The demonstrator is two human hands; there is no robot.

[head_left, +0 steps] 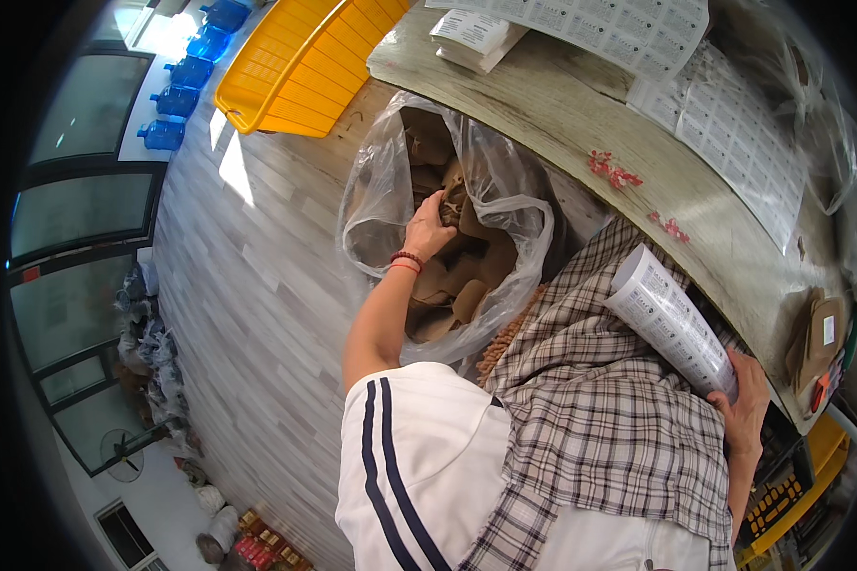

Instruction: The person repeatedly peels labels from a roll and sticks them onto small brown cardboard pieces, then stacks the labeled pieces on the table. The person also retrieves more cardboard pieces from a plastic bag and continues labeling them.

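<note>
My left hand (430, 226) reaches into a clear plastic bag (371, 228) standing on the floor beside the table. Brown kraft-paper pieces (490, 257) lie loose inside it, and my fingers are bent round some of them; the fingertips are partly hidden. Two thin red bracelets circle that wrist. At the right, my right hand (747, 404) is closed round the lower end of a rolled sheet of printed labels (671, 319). The roll rests over my lap, against the plaid cloth (600, 400).
Beside me curves a wooden table (543, 105) with flat label sheets (733, 143), a stack of white slips (476, 38) and brown tags (814, 333). A yellow plastic basket (305, 67) stands beyond the bag. Several blue water jugs (176, 100) line the far left.
</note>
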